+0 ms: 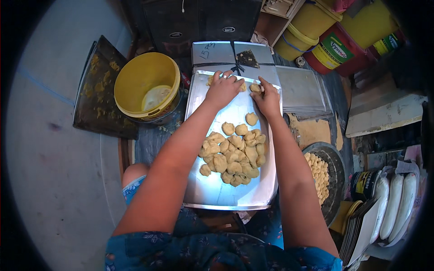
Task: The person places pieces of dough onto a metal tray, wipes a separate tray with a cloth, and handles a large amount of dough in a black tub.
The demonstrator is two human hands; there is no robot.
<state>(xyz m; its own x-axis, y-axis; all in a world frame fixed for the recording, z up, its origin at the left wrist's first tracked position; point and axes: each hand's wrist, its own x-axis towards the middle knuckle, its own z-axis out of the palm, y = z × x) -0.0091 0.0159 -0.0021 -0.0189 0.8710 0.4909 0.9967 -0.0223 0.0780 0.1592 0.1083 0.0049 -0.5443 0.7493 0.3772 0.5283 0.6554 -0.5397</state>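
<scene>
Silvery metal tray (203, 192) lies beneath both grips. The right grip (267, 95) pinches a small dough piece (256, 88) between thumb and fingers; the left grip (223, 89), just left of it, curls downward, its closure unclear. A dough pile (235, 156) sits nearer the body than both; a yellow bucket (135, 74) stands left of them.

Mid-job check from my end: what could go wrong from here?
Possibly two things. The dough pieces heaped on the metal tray press against and overlap one another, so they may stick together. And the right hand is handling a single dough lump close to the tray's far right corner, so it could slip over the low rim.
</scene>
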